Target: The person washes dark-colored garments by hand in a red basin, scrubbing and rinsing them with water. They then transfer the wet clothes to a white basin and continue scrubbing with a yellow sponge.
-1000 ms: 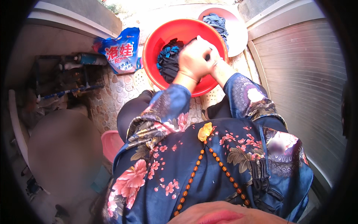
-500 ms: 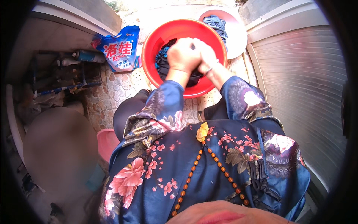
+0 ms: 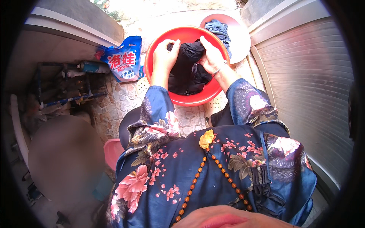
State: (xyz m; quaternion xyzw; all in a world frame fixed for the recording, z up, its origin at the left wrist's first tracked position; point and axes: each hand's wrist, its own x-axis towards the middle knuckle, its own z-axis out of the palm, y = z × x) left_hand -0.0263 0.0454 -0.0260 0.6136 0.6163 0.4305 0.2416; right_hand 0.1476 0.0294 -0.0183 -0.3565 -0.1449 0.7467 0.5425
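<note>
Dark wet-looking clothing lies in a red basin (image 3: 188,101) on the floor in front of me. A black garment (image 3: 187,62) is stretched between my hands over the basin. My left hand (image 3: 165,57) is closed on its left edge, with thumb and fingers pinched together. On the other side my right hand (image 3: 213,57) grips the garment's right edge, with a bracelet at the wrist. The lower part of the cloth rests in the basin, and I cannot make out what kind of garment it is.
A blue detergent bag (image 3: 124,60) stands left of the basin. Beyond it at the right, a pale pink basin (image 3: 241,41) holds blue clothing (image 3: 219,31). A pink basin (image 3: 112,152) is at my left. A metal rack (image 3: 70,99) and a ribbed panel (image 3: 304,83) flank me.
My hands were together over the basin, one against the other. They have moved apart, and the black garment is now spread between them.
</note>
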